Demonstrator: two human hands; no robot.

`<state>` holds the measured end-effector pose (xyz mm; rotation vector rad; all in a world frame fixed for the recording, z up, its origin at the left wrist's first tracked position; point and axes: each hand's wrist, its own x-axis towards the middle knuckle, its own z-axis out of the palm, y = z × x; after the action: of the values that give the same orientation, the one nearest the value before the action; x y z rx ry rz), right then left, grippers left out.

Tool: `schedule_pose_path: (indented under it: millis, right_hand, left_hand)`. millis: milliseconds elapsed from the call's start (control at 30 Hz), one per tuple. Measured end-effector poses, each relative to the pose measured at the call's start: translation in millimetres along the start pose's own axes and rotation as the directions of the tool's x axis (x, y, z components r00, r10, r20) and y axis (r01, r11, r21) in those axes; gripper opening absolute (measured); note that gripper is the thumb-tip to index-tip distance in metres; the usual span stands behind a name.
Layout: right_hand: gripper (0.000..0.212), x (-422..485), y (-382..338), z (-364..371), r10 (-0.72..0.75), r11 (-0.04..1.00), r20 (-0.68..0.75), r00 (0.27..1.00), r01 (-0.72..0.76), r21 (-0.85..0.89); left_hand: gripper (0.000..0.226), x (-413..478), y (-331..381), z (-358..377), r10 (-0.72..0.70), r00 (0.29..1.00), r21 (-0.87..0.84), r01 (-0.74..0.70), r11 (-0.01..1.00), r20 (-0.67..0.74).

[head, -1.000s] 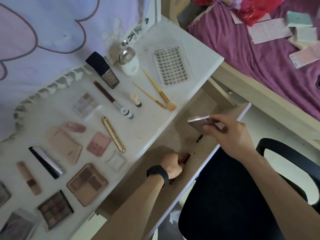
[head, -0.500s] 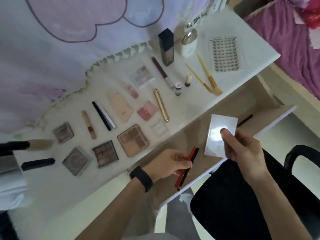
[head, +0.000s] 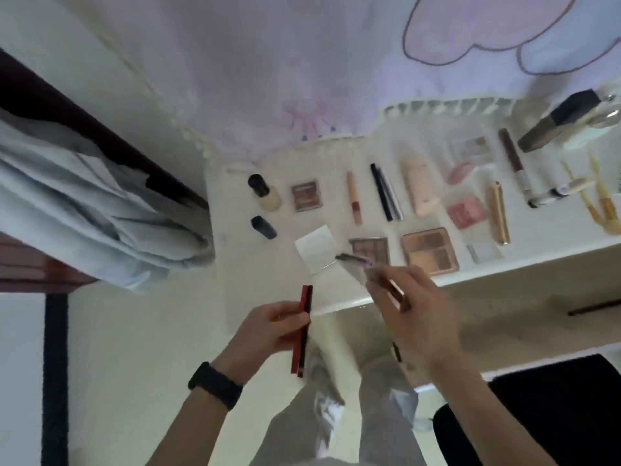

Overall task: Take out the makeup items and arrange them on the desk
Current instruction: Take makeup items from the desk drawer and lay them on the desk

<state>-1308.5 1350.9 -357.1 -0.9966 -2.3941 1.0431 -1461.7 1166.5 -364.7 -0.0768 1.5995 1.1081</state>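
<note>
**Setting the flat card down without knocking the row**

My left hand [head: 268,327] is curled around two thin sticks [head: 305,297], one red and one black. It holds them together near the middle, out past the front edge of the surface [head: 255,280]. My right hand [head: 416,317] reaches forward over that edge with its fingers stretched long. It seems to pinch a thin flat card [head: 356,270] at the tips, but the blur is heavy there. A pale square [head: 314,248] sits just beside the card. I cannot tell whether it is part of the card or a separate piece lying on the surface.

I judge the step in hand to be laying this flat piece into the front row. The small brown palette [head: 369,248] is right at my fingertips and the larger palette [head: 428,250] is just beyond it. I want to come down flat and low, left of the small palette, and let go only once the card rests fully on the surface. A tilted release near the edge could send it sliding off.

The sticks go next. I would lay them side by side, parallel to the long items in the back row, in the bare patch on the left. The open drawer [head: 504,314] holds a dark stick [head: 591,309], so the job is not finished.
</note>
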Motion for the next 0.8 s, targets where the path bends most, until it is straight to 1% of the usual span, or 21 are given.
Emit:
schedule_pose_path:
  millis: [33, 100, 167, 233, 267, 333, 400, 500, 700, 800]
  right_hand:
    - [0.021, -3, -8, 21, -0.103, 0.992, -0.009, 0.995, 0.102, -0.075]
    - [0.021, -12, -17, 58, -0.287, 0.939, -0.022, 0.958, 0.276, -0.205]
    - [0.019, -22, -19, 87, -0.402, 0.883, -0.023, 0.915, 0.381, -0.275]
    - [0.019, -29, -17, 107, -0.461, 0.844, -0.020, 0.887, 0.431, -0.317]
    - [0.020, -31, -14, 115, -0.477, 0.828, -0.009, 0.879, 0.446, -0.340]
    - [0.024, -34, -8, 126, -0.483, 0.802, 0.030, 0.875, 0.456, -0.385]
    - [0.030, -36, -2, 130, -0.453, 0.799, 0.070, 0.889, 0.440, -0.410]
    - [0.033, -36, 4, 130, -0.383, 0.827, 0.079, 0.920, 0.380, -0.414]
    - [0.044, -38, 0, 128, -0.273, 0.892, 0.102, 0.957, 0.291, -0.346]
    - [0.050, -40, -1, 128, -0.243, 0.912, 0.122, 0.962, 0.269, -0.310]
  left_hand:
    - [0.019, -3, -6, -20, 0.009, 0.994, -0.031, -0.012, 0.999, -0.106]
    - [0.019, 0, -16, -50, 0.022, 0.959, -0.037, -0.034, 0.999, -0.282]
    - [0.020, 11, -19, -63, 0.047, 0.928, -0.009, -0.054, 0.998, -0.369]
    - [0.022, 26, -17, -63, 0.102, 0.902, 0.055, -0.087, 0.995, -0.420]
    - [0.022, 33, -14, -61, 0.149, 0.882, 0.114, -0.109, 0.987, -0.446]
    - [0.020, 45, -9, -57, 0.244, 0.836, 0.255, -0.129, 0.958, -0.492]
    - [0.018, 53, -6, -54, 0.296, 0.800, 0.339, -0.123, 0.933, -0.522]
    - [0.016, 60, -7, -52, 0.317, 0.776, 0.358, -0.126, 0.925, -0.546]
    - [0.022, 61, -11, -59, 0.309, 0.776, 0.291, -0.169, 0.942, -0.550]
    - [0.028, 60, -13, -69, 0.362, 0.730, 0.419, -0.115, 0.901, -0.579]
